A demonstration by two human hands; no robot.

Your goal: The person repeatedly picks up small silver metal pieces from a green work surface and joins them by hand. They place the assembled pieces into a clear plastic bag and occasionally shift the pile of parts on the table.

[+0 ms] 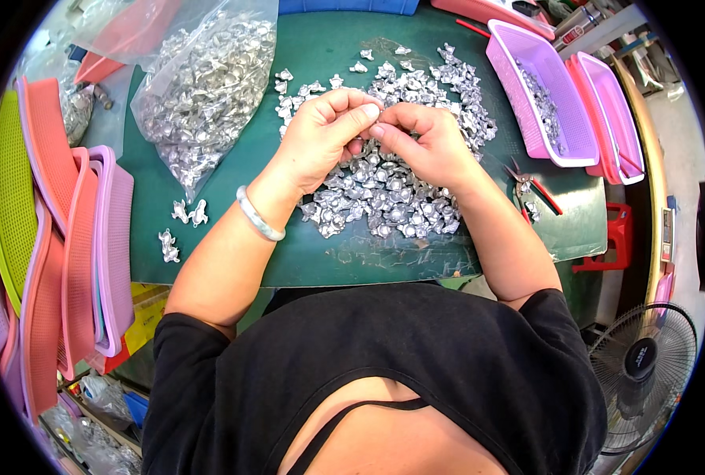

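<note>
Above the middle of the green table, my left hand (333, 131) and my right hand (425, 142) meet fingertip to fingertip. Both are closed in a pinch, and whatever sits between the fingers is too small and covered to make out. Under and around them spreads a heap of small silvery cast metal pieces (392, 198), each with a rounded middle and stubby projections. A clear plastic bag (210, 95) full of like pieces lies left of my left hand. Close to my right forearm are red-handled pliers (536, 188).
Three loose metal pieces (169, 247) lie at the table's left. A purple basket (543, 95) with some pieces stands at the right, beside a pink basket (606, 119). Stacked plastic baskets (75, 237) crowd the left edge. A fan (642, 372) and red stool (618, 237) are at right.
</note>
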